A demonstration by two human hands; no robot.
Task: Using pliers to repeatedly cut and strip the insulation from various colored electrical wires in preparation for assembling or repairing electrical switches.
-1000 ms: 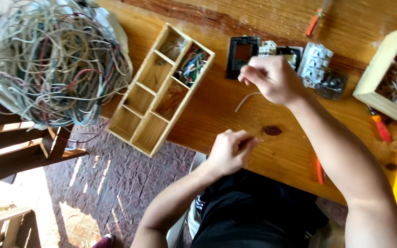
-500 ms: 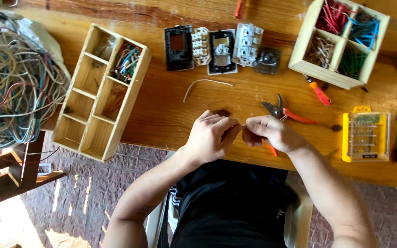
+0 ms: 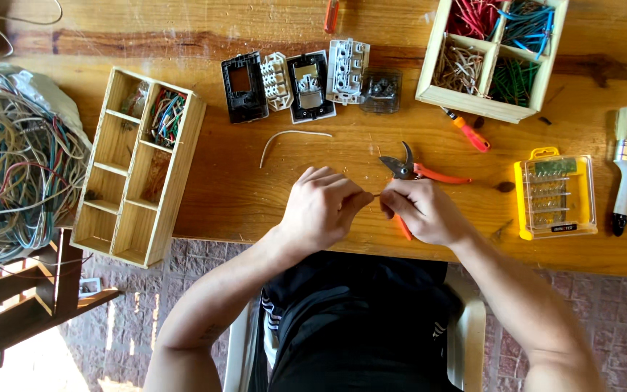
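Both hands, the left hand [image 3: 321, 207] and right hand [image 3: 419, 210], are pinching closed on a short wire piece [image 3: 376, 194] stretched between them, above the counter's [image 3: 255, 196] near edge, just near the orange-handled cutters [image 3: 415, 173].

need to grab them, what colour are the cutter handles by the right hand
Orange, on the cutters; head view.

a home workshop: wooden bench [image 3: 255, 196] with wire tangle [image 3: 16, 174], pruning cutters [image 3: 415, 173], sorted wire boxes [image 3: 495, 54].
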